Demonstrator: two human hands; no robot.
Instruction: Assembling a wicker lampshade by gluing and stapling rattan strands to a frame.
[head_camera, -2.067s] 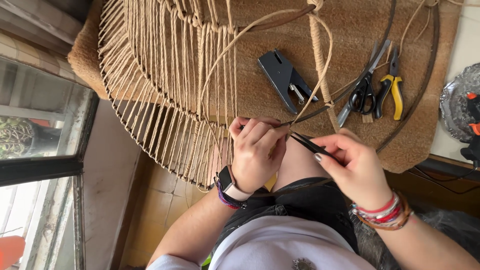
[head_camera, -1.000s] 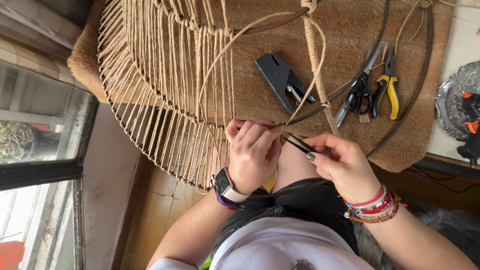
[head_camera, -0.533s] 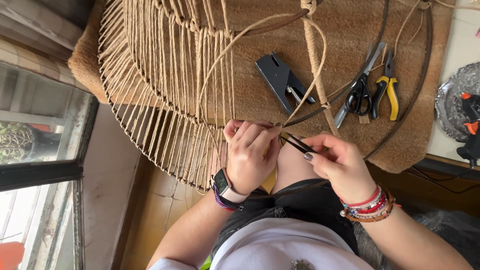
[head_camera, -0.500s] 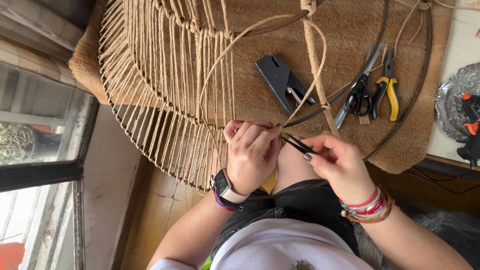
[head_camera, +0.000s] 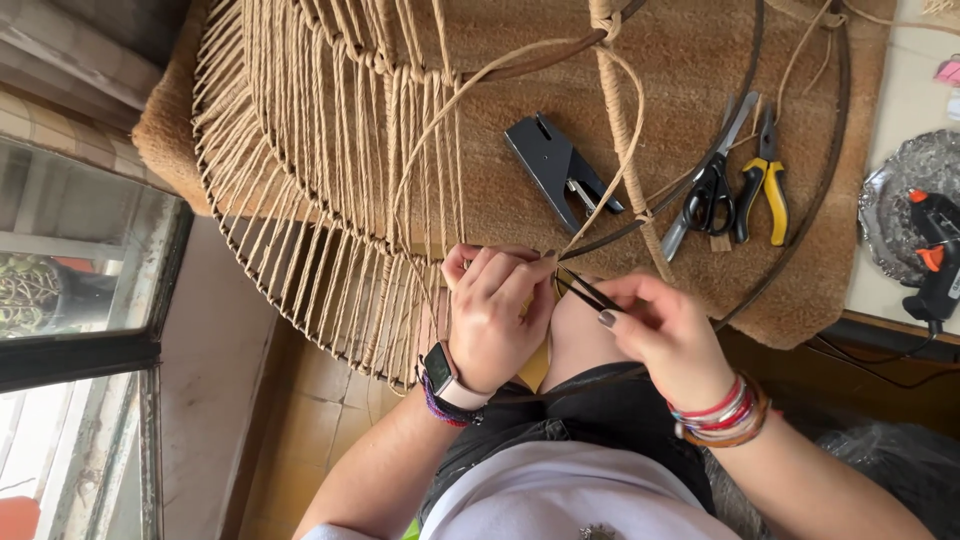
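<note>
Seen from my remote station: the left hand (head_camera: 495, 315) is curled shut, pinching a jute cord (head_camera: 455, 95) against the metal ring (head_camera: 830, 180) of a cord-wrapped wire frame (head_camera: 320, 190). The right hand (head_camera: 665, 335) grips a slim dark tool (head_camera: 585, 290) between thumb and fingers; its long axis runs diagonally, tip pointing up and left toward the left fingertips, just at the frame's near edge above the knee. The cord loops up and away over a brown mat (head_camera: 690, 50). On the mat beyond lie a black stapler-like tool (head_camera: 555, 170), scissors (head_camera: 705, 185) and yellow-handled pliers (head_camera: 765, 180), well apart from both hands. A glue gun (head_camera: 935, 250) sits far right.
</note>
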